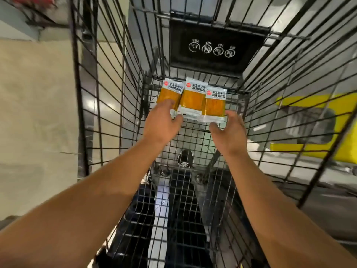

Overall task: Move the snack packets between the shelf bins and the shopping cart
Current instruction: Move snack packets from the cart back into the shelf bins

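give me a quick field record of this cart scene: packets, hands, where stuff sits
packets: three orange snack packets, overlapping side by side
location: far end of the wire shopping cart
left hand: fingers rest on the leftmost packet, thumb at its lower edge
right hand: open, at the rightmost packet's lower corner; contact unclear
cart panel: black flap with warning icons behind the packets

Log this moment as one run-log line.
place: shopping cart basket | items: three snack packets overlapping at far end | left hand: grip on left packet edge | right hand: open beside right packet
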`<state>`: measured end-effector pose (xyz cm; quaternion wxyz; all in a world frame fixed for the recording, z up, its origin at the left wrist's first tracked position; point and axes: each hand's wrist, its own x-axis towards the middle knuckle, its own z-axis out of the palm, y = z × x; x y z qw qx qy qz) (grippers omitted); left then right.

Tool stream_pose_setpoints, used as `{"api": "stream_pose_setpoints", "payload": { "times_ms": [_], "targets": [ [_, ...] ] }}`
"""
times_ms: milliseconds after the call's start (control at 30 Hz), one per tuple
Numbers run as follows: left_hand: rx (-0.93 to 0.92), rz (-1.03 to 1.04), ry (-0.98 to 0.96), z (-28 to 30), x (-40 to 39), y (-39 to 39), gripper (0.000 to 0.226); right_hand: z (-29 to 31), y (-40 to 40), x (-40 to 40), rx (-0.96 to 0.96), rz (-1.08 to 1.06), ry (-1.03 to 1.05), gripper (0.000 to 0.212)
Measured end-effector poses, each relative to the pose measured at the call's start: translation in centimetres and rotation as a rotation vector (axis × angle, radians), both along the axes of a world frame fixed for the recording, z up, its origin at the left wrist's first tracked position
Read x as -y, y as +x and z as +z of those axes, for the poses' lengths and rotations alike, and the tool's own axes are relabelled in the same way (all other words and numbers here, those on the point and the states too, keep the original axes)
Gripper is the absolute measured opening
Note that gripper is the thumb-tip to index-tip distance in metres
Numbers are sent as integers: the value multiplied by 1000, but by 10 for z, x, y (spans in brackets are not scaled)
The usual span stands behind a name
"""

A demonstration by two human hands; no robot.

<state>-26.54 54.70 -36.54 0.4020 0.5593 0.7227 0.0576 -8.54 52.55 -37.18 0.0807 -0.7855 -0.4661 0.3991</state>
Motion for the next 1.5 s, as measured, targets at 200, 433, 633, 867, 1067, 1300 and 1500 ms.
{"api": "stream_pose_setpoints", "payload": {
  "times_ms": [200,433,633,867,1067,1300,1500],
  "targets": [
    [-37,12,-28,-75,-43,15,26,-71,11,-39,74,-39,-118,51],
    [-118,24,-78,-126,-61,36,34,-123,13,-63,89,-129,-193,47],
    [-74,179,-208,-128,-68,53,38,-134,11,-64,53,-230,-194,50],
    [214,432,-258,-117,-63,57,29,-130,16,-52,-120,-422,-204,40],
    [385,521,-279,-86,-30,43,31,-91,19,-26,-175,-452,-108,37],
    [499,759,-264,-6,24,22,42,-8,9,28,-228,-491,-14,38],
    [573,648,-233,85,83,5,32,73,-9,82,-454,-610,70,16]
  ]
}}
